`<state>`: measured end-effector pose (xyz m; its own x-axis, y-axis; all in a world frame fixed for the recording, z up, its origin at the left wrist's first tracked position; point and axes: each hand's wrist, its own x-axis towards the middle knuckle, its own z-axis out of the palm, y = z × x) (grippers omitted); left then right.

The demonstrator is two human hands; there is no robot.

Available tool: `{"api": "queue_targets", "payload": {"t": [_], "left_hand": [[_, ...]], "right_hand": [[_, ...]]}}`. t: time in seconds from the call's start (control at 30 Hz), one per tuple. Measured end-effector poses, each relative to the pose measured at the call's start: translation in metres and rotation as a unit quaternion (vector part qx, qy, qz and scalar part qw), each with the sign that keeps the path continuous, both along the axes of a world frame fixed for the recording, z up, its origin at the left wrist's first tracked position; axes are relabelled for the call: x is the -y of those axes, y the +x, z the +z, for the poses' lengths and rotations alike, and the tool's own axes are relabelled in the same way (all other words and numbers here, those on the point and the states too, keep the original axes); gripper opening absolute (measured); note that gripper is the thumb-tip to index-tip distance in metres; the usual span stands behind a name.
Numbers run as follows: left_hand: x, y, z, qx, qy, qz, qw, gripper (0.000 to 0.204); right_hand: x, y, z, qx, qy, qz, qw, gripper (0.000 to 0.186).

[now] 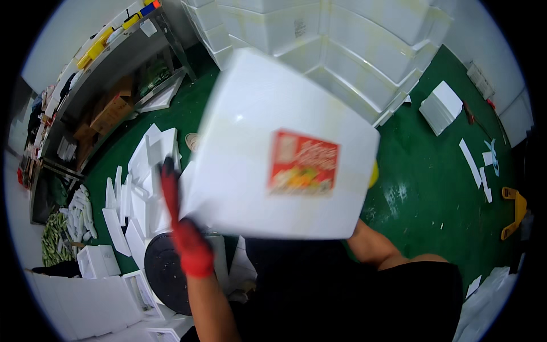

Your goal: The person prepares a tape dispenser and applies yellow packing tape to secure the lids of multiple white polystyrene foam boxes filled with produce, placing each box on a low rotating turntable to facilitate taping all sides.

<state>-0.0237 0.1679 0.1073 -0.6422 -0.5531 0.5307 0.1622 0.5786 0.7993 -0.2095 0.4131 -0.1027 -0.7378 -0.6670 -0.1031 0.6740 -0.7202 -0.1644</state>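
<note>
A large white foam box or lid (239,102) with a red picture label fills the middle, blurred and tilted. My left hand (185,228), in a red and black glove, is upright at its lower left edge, blurred, with the fingers stretched out; whether it touches the edge I cannot tell. My right forearm (373,248) reaches up behind the lower right of the white piece, which hides that hand and its fingers. A small yellow shape (373,174) shows just past the right edge.
Stacked foam boxes (364,51) stand ahead. A metal shelf (165,40) with cartons runs along the left. Foam pieces (117,233) and a black round top (165,268) lie lower left. On the green floor at right are a foam box (439,108), scraps (473,165) and a yellow frame (513,214).
</note>
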Motion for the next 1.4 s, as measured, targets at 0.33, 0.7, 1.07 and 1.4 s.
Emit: {"api": "queue_targets", "payload": {"t": [0.33,0.7,1.07,1.4], "left_hand": [[-0.021,0.111,-0.094,0.263,0.094,0.175,0.944,0.041],[0.007,0.239,-0.149,0.234,0.314,0.295,0.872,0.036],[0.012,0.247,-0.184,0.285,0.257,0.298,0.874,0.034],[0.004,0.266,-0.202,0.329,0.333,0.313,0.826,0.038]], "right_hand": [[-0.109,-0.134,-0.169,0.258,0.260,-0.204,0.908,0.101],[-0.063,-0.220,-0.229,0.050,0.051,-0.397,0.915,0.105],[0.036,-0.084,-0.243,-0.271,0.693,-0.103,0.661,0.058],[0.079,-0.276,-0.216,-0.348,0.866,0.049,0.355,0.084]]}}
